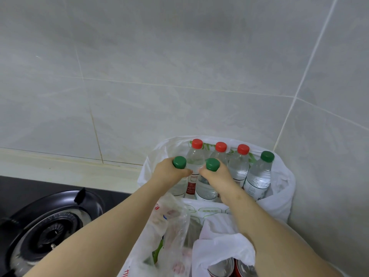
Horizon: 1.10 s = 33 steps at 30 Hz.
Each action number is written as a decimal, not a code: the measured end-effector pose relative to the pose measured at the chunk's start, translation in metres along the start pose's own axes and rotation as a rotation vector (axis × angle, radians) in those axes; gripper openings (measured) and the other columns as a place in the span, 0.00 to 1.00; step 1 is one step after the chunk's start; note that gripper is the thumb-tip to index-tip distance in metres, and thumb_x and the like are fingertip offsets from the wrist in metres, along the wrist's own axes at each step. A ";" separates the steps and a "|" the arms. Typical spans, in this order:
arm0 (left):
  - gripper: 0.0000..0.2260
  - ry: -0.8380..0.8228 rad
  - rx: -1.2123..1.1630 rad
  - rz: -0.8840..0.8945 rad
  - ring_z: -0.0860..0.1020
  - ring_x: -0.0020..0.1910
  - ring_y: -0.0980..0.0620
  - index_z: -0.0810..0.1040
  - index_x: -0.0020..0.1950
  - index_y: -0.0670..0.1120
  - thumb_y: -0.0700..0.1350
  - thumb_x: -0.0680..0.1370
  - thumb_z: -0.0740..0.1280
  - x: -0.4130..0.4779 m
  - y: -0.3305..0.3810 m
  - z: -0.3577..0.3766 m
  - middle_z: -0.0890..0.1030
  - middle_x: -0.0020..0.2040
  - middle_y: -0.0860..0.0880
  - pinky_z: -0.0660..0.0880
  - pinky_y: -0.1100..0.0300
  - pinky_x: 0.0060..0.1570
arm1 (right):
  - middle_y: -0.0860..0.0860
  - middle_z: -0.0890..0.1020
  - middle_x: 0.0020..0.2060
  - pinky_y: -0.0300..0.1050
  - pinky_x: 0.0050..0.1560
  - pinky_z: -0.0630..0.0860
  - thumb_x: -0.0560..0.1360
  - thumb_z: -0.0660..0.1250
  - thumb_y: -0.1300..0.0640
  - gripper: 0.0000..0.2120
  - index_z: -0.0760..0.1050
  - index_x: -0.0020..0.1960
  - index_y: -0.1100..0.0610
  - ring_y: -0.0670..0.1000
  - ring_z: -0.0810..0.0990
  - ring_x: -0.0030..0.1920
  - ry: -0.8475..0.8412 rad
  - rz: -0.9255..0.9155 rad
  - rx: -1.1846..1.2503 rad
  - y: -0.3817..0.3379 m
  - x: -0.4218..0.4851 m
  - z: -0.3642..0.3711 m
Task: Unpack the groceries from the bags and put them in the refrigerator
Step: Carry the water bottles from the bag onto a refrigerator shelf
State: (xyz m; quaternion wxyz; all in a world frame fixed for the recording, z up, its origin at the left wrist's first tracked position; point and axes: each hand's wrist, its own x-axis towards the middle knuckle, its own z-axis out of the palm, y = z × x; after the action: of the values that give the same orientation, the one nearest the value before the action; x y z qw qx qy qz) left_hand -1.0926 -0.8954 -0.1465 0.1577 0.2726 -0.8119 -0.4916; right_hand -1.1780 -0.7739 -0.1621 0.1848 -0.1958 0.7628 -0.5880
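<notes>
As left hand (169,173), right hand (218,174) each grip one | green-capped bottles (258,176) 3 | red-capped (220,146) 3

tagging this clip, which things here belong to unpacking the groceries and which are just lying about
Belongs to the job:
left hand gripping the left green-capped bottle
right hand gripping the middle green-capped bottle
right green-capped bottle
three red-capped bottles
white bag around them
nearer bags
cans

Just lying about:
gas burner
tiled wall
</notes>
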 end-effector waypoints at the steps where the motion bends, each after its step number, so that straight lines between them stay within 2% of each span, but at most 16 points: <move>1: 0.10 0.008 -0.018 -0.009 0.72 0.36 0.53 0.78 0.47 0.42 0.46 0.71 0.72 0.000 -0.002 0.001 0.75 0.36 0.50 0.70 0.61 0.34 | 0.49 0.77 0.38 0.45 0.49 0.73 0.71 0.67 0.58 0.05 0.72 0.42 0.51 0.51 0.77 0.45 0.002 0.013 0.001 0.001 0.000 -0.001; 3: 0.09 0.016 -0.046 -0.022 0.73 0.38 0.51 0.77 0.47 0.42 0.46 0.71 0.71 -0.002 -0.006 0.001 0.75 0.37 0.50 0.69 0.61 0.36 | 0.48 0.76 0.37 0.43 0.47 0.71 0.72 0.67 0.57 0.04 0.73 0.40 0.52 0.49 0.75 0.43 0.002 0.044 0.001 0.002 -0.001 -0.002; 6: 0.07 -0.058 -0.117 -0.015 0.75 0.42 0.53 0.76 0.45 0.46 0.45 0.71 0.72 -0.007 -0.010 0.001 0.76 0.38 0.53 0.70 0.65 0.37 | 0.48 0.76 0.36 0.44 0.45 0.70 0.71 0.67 0.56 0.04 0.73 0.39 0.52 0.50 0.74 0.43 -0.004 0.073 -0.024 0.002 0.000 -0.002; 10: 0.09 -0.207 -0.270 -0.016 0.76 0.47 0.55 0.75 0.43 0.51 0.41 0.70 0.73 -0.013 -0.009 -0.003 0.79 0.41 0.55 0.69 0.66 0.41 | 0.49 0.77 0.39 0.49 0.50 0.72 0.71 0.67 0.55 0.03 0.75 0.44 0.53 0.48 0.74 0.41 -0.030 0.140 -0.050 -0.002 -0.003 -0.004; 14: 0.11 -0.224 -0.297 -0.078 0.75 0.47 0.56 0.76 0.47 0.50 0.43 0.69 0.74 -0.012 -0.010 -0.005 0.79 0.45 0.54 0.67 0.61 0.46 | 0.49 0.78 0.41 0.51 0.55 0.74 0.71 0.68 0.54 0.04 0.76 0.44 0.52 0.48 0.75 0.43 -0.056 0.175 -0.040 -0.003 -0.007 -0.006; 16: 0.10 -0.212 -0.311 -0.102 0.74 0.46 0.57 0.76 0.46 0.49 0.42 0.70 0.74 -0.012 -0.011 -0.005 0.78 0.45 0.54 0.66 0.60 0.47 | 0.50 0.78 0.40 0.51 0.51 0.76 0.70 0.69 0.55 0.04 0.75 0.43 0.52 0.49 0.76 0.43 -0.068 0.190 -0.025 -0.002 -0.009 -0.006; 19: 0.09 -0.175 -0.320 -0.097 0.74 0.44 0.56 0.75 0.45 0.49 0.39 0.71 0.72 -0.014 -0.014 -0.003 0.77 0.43 0.53 0.68 0.61 0.42 | 0.52 0.79 0.41 0.48 0.39 0.78 0.68 0.71 0.56 0.07 0.75 0.44 0.51 0.54 0.78 0.45 -0.092 0.236 0.068 0.000 -0.014 -0.006; 21: 0.10 -0.137 -0.297 -0.080 0.75 0.45 0.55 0.75 0.45 0.49 0.38 0.70 0.72 -0.015 -0.016 -0.001 0.77 0.43 0.52 0.69 0.62 0.41 | 0.51 0.79 0.44 0.50 0.38 0.79 0.69 0.71 0.56 0.09 0.75 0.48 0.51 0.54 0.77 0.50 -0.100 0.244 0.096 0.000 -0.018 -0.007; 23: 0.10 -0.119 -0.288 -0.069 0.75 0.43 0.56 0.75 0.45 0.49 0.37 0.70 0.72 -0.018 -0.016 0.000 0.78 0.42 0.52 0.69 0.64 0.40 | 0.49 0.79 0.47 0.53 0.39 0.80 0.71 0.71 0.56 0.12 0.75 0.53 0.51 0.50 0.77 0.51 -0.097 0.229 0.096 -0.002 -0.024 -0.008; 26: 0.11 -0.101 -0.276 -0.065 0.76 0.44 0.53 0.76 0.47 0.47 0.38 0.69 0.72 -0.022 -0.018 0.001 0.79 0.43 0.51 0.71 0.64 0.41 | 0.49 0.80 0.50 0.57 0.44 0.80 0.71 0.71 0.55 0.10 0.75 0.51 0.50 0.52 0.77 0.54 -0.083 0.219 0.115 -0.002 -0.030 -0.006; 33: 0.15 -0.072 -0.262 -0.043 0.77 0.45 0.51 0.77 0.52 0.46 0.38 0.67 0.72 -0.033 -0.020 0.009 0.80 0.44 0.49 0.72 0.62 0.43 | 0.49 0.81 0.38 0.56 0.56 0.77 0.70 0.71 0.59 0.06 0.75 0.40 0.51 0.52 0.79 0.47 0.002 0.111 0.136 -0.002 -0.044 0.000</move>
State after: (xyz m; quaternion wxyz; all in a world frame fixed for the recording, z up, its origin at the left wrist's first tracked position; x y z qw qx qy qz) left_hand -1.0649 -0.8767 -0.1675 0.1523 0.2491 -0.7398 -0.6062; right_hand -1.1401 -0.7517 -0.1578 0.2292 -0.1396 0.7310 -0.6273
